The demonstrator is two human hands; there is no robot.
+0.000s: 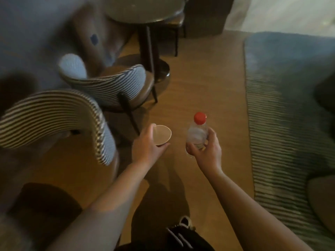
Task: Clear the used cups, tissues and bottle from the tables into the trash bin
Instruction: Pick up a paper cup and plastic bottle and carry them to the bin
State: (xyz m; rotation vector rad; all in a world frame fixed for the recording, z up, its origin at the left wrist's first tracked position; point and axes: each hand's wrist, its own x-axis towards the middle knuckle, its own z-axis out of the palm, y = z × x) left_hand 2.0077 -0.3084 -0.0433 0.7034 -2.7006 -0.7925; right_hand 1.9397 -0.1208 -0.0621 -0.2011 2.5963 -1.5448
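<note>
Cup (pixel 161 134) and bottle (pixel 197 132) were both in hand, carried above the wooden floor (pixel 199 78) beside two striped chairs (pixel 112 87). The left hand (pixel 147 145) had its grip curled round the cup's wall; the right hand (pixel 205 151) had its grip wrapped round the bottle's lower body, red cap (pixel 200 118) uppermost. No trash bin showed. A squeezed paper wall could buckle and slip; the view was blurred, so a chair leg could catch a step.

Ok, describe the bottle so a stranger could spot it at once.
Over the bare wooden floor, between the striped chairs and the rug, the right hand holds it upright. It is the clear plastic bottle with a red cap; the left hand holds a paper cup.
</note>
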